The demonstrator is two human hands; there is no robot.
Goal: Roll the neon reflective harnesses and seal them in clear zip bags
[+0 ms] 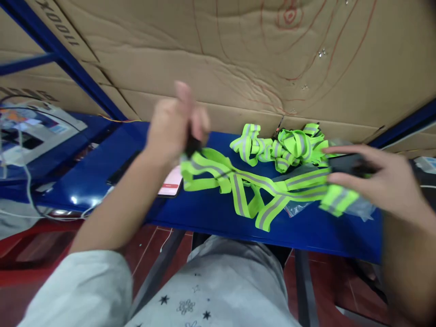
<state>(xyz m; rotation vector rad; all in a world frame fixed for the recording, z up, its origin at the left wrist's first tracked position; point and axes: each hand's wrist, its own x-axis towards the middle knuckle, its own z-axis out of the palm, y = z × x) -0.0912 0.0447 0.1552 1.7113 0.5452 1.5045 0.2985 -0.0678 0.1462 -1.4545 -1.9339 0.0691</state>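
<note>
Neon-yellow reflective straps (262, 182) with a grey stripe stretch across the blue table between my two hands. My left hand (179, 120), closed and smeared by motion, grips a dark piece (192, 144) at the straps' left end. My right hand (384, 175) pinches a flat black piece (345, 164) between thumb and fingers at the right end; its exact kind is unclear. Below that hand a short length of neon strap (339, 200) hangs. Loops of the straps droop over the table's middle.
A tangled heap of neon straps (289, 146) lies behind, against the cardboard wall (231, 59). A lit phone (170, 182) rests under my left forearm. Clear plastic bags (361, 209) lie at the right. Cables (29, 186) and a white box (51, 122) are at the left.
</note>
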